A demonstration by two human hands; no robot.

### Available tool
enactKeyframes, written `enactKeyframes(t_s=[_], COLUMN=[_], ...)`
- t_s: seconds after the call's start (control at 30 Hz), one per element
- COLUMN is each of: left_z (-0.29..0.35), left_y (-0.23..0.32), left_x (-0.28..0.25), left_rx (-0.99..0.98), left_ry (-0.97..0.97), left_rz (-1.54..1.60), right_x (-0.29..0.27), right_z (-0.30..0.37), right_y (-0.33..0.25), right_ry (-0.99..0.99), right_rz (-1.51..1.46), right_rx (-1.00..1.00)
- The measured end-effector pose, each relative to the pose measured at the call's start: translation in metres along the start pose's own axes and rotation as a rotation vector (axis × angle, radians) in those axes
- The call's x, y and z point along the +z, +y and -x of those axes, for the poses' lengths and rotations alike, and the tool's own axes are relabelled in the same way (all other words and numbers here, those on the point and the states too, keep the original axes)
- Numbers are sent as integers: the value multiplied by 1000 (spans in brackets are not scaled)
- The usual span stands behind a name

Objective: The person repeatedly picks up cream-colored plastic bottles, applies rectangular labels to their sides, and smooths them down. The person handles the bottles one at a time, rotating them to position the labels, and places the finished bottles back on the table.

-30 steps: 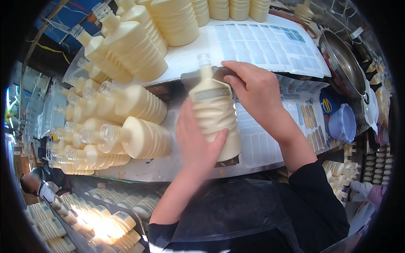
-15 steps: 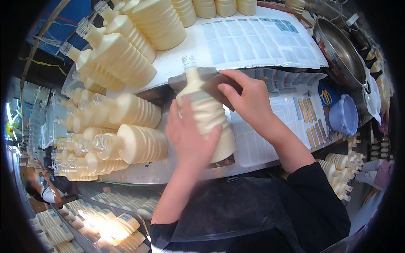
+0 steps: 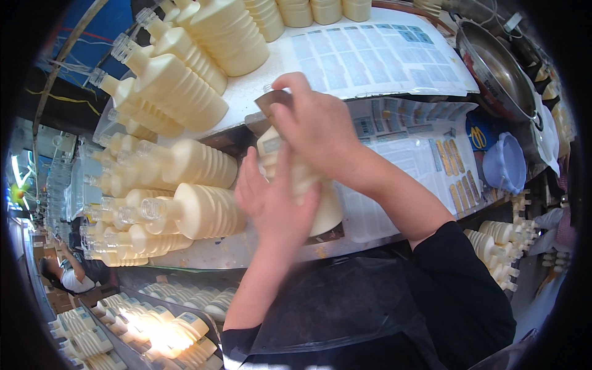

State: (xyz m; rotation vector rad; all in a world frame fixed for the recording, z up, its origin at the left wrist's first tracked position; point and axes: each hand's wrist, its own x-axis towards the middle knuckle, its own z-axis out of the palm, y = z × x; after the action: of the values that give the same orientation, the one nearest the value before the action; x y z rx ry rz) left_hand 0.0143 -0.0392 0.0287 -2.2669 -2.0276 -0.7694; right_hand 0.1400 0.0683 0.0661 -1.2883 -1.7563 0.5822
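A cream-coloured plastic bottle [image 3: 324, 213] with ribbed sides lies in front of me, its neck pointing away. My left hand [image 3: 274, 191] rests over its body, open, with fingers spread and the thumb on the right side. A small pale label [image 3: 269, 145] shows on the bottle's shoulder. In my right hand [image 3: 317, 120] is a thin, flat, dark scraper-like plate [image 3: 272, 106], gripped between thumb and fingers. That hand is over the bottle's neck end and hides most of the neck.
Similar bottles [image 3: 209, 209] lie in a stack at the left, and others [image 3: 176, 89] stand along the raised white shelf [image 3: 280, 58]. Printed label sheets [image 3: 370, 55] lie ahead and to the right. Further right are a purple bucket [image 3: 504, 163] and a large metal pan [image 3: 496, 68].
My right hand has moved left with the plate, from the bottle's right shoulder across to its neck. My left hand has shifted slightly lower and left on the bottle.
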Motion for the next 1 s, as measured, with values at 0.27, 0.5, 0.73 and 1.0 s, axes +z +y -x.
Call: enactKeyframes(t_s=[0.27, 0.5, 0.73, 1.0], left_z=[3, 3, 5, 7], left_y=[-7, -10, -13, -23], left_x=[8, 14, 19, 30], left_rx=[-9, -73, -214, -344], left_ry=[-10, 1, -52, -98], left_rz=[52, 129, 246, 563], right_x=[-3, 3, -13, -13], right_z=[7, 10, 18, 21], right_y=[59, 75, 66, 76], right_ry=[100, 167, 202, 177], right_rz=[-34, -37, -182, -200], right_rx=[89, 43, 39, 184])
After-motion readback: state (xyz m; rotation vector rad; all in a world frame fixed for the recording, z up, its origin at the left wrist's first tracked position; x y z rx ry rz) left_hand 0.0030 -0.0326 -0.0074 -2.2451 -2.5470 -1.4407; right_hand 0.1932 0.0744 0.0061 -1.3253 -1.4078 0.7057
